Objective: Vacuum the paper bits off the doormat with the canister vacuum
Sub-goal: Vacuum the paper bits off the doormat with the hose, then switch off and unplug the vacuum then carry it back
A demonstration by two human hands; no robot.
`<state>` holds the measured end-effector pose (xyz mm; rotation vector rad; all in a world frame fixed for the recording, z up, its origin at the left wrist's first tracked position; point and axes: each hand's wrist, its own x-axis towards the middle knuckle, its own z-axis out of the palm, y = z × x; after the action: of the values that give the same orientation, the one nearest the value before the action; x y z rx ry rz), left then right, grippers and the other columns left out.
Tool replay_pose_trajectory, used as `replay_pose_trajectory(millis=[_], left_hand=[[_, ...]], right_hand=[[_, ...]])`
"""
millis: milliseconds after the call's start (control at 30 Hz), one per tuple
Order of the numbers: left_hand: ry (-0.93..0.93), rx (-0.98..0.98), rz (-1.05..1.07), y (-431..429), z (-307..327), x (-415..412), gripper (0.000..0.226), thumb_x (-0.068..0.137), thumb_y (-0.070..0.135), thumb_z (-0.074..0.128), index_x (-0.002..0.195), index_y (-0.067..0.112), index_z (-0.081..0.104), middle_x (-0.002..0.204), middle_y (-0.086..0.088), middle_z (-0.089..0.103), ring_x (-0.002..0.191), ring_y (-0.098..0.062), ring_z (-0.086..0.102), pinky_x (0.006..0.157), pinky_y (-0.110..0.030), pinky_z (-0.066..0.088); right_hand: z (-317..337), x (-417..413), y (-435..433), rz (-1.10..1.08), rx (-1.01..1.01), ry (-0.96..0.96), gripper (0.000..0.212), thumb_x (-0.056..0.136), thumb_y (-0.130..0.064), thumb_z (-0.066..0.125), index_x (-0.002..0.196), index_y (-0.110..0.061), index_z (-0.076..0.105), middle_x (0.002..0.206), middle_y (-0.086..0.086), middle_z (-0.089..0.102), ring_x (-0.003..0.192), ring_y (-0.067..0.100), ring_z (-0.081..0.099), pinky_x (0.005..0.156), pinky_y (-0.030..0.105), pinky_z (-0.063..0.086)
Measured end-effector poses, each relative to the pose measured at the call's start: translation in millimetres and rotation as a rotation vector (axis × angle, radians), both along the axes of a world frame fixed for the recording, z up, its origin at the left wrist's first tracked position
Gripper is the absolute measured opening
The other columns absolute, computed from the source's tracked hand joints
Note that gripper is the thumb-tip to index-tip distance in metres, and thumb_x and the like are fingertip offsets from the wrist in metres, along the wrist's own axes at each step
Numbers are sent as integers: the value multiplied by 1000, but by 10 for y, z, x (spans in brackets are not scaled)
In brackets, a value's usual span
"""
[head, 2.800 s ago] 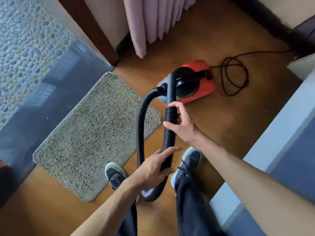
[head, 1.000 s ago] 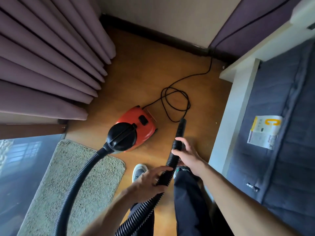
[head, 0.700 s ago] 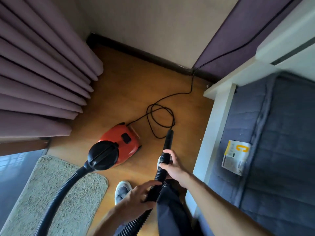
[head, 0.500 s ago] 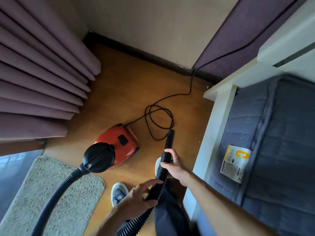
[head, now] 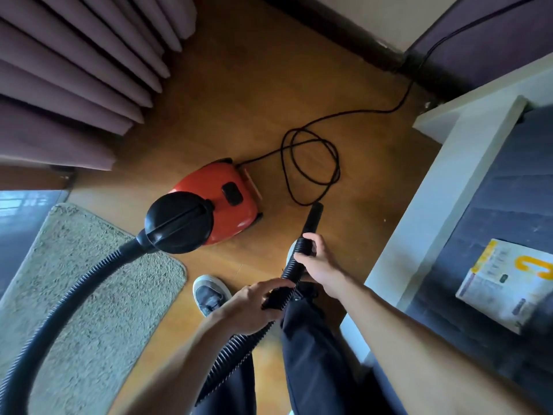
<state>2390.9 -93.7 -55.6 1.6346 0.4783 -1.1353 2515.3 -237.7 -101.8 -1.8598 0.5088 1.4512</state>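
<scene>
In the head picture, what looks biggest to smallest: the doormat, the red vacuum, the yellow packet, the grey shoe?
doormat: largest by far.
red vacuum and yellow packet: look about alike; the packet sits higher, nearer the camera, and is cut by the edge, so no ranking.
grey shoe: smallest.

Mauve pleated curtains hang at upper left above the wooden floor. A yellow-and-white leaflet lies on the grey mattress at right.

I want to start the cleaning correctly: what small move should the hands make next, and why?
Probably swing the nozzle left, toward the doormat. Both the left hand and right hand grip the hose, but its nozzle points at bare floor, away from it.
</scene>
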Motion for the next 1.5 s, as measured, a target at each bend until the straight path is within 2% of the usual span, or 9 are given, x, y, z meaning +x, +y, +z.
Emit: replay_pose_trajectory(millis=[200, 333, 533, 633, 733, 867, 1267, 1400, 1500], left_hand=[[7, 28, -1, 3, -390, -159, 58, 90, 23, 66, 136, 51, 46, 116, 5, 67, 94, -14, 65, 84, -25, 51], [17, 20, -12, 12, -550, -212, 57, 89, 24, 68, 138, 44, 47, 108, 2, 65, 91, -17, 66, 83, -28, 54], [25, 18, -12, 66, -725, -274, 59, 87, 25, 70, 139, 42, 47, 116, -1, 66, 94, -17, 67, 85, -28, 54], [45, 0, -9, 99, -794, -279, 60, 87, 26, 71, 138, 44, 46, 119, -2, 66, 96, -19, 67, 88, -33, 55], [78, -32, -23, 107, -824, -273, 59, 89, 25, 71, 138, 44, 45, 118, -2, 63, 94, -19, 66, 84, -35, 57], [88, -48, -25, 84, -830, -262, 59, 89, 26, 69, 138, 46, 43, 124, -2, 61, 99, -20, 65, 81, -33, 55], [65, -49, 8, 123, -858, -219, 53, 90, 29, 69, 138, 35, 46, 127, -3, 59, 107, -20, 59, 88, -31, 50], [60, -66, 28, 123, -847, -243, 58, 89, 27, 68, 141, 37, 43, 129, -1, 60, 109, -21, 61, 90, -34, 53], [46, -71, 40, 116, -800, -243, 62, 89, 24, 69, 142, 39, 41, 123, -3, 62, 98, -20, 64, 82, -30, 53]], right_hand=[[-424, -222, 97, 31, -39, -33, 44, 89, -11, 63, 119, -39, 47, 133, 3, 41, 104, 20, 55, 54, 19, 49], [-590, -278, 141, 79, -43, -38, 47, 94, -6, 59, 136, -23, 44, 109, -5, 45, 79, 5, 50, 50, 15, 49], [-694, -282, 253, 136, -105, -34, 47, 93, -6, 62, 134, -22, 45, 88, -16, 37, 70, 3, 46, 50, 10, 47], [-734, -205, 459, 274, -178, -149, 56, 83, -4, 66, 131, -24, 43, 113, 2, 56, 85, 15, 57, 71, 22, 52], [-694, -113, 766, 547, -94, -409, 67, 83, -5, 63, 144, -20, 38, 145, 6, 45, 126, 24, 49, 102, 35, 44], [-533, -7, 1264, 681, 212, -609, 72, 88, -4, 56, 153, -9, 25, 158, 11, 30, 144, 24, 29, 117, 37, 28], [-587, -187, 1577, 1148, 16, -520, 87, 88, -16, 53, 156, -12, -1, 164, 2, -14, 151, 20, -8, 119, 56, 14], [-625, -112, 1618, 1155, 4, -542, 84, 87, -17, 56, 157, -15, 8, 165, 0, -4, 151, 26, 4, 117, 57, 19], [-588, 92, 1548, 839, 216, -304, 75, 89, -6, 50, 156, -17, 18, 165, -2, 6, 148, 25, 22, 117, 50, 29]])
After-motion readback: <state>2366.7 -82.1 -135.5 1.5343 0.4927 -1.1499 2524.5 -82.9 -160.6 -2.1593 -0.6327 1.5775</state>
